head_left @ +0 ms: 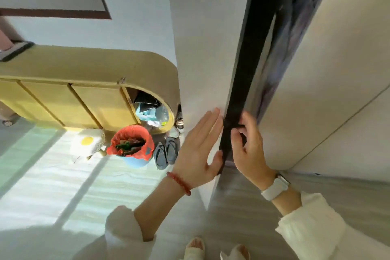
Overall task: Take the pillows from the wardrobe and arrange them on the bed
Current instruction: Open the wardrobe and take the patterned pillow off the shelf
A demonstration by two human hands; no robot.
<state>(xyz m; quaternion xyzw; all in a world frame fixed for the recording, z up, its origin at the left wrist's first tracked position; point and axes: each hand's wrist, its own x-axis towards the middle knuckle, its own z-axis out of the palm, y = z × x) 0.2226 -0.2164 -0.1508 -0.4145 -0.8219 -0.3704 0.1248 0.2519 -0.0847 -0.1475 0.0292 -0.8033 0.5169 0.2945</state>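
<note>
I stand before a white wardrobe [337,91] with its left door [200,59] swung partly outward. A dark gap [249,59] runs between that door and the right door. My left hand [200,145] lies flat with straight fingers against the left door near its dark edge. My right hand [249,143] has its fingers curled round the dark door edge. The wardrobe's inside is dark and blurred, and no pillow shows. No bed is in view.
A yellow rounded cabinet [84,91] stands along the left wall. On the floor beside it sit a blue bin with a red bag [132,145], a small white stool [87,143] and grey slippers [165,154]. My feet [217,249] are at the bottom edge.
</note>
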